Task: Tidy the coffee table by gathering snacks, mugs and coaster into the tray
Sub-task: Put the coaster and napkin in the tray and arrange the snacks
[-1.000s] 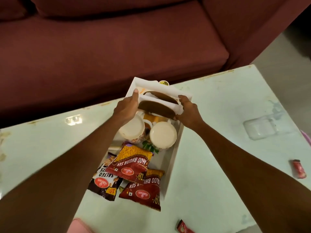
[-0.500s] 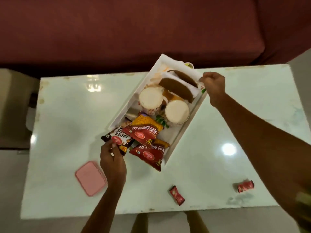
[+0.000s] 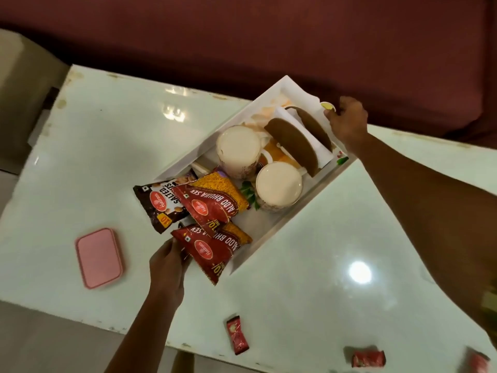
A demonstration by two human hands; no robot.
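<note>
Tray (image 3: 279, 224) angled on table (image 3: 322, 278), holding mugs (image 3: 238, 149), snack packets (image 3: 207, 251). Left hand (image 3: 168, 267) fingers curled at near end, right hand (image 3: 348, 122) gripping far corner.

You are looking down on a pale green, glossy counter (image 3: 107, 146) with chipped, worn edges along its far side. A bright round light reflection (image 3: 359, 272) sits on its right half; a fainter one (image 3: 174, 113) lies near the far edge. Behind it stands a maroon upholstered sofa (image 3: 242, 36). A beige furnishing (image 3: 24, 84) occupies the left. Light grey floor (image 3: 53, 343) shows below.
</note>
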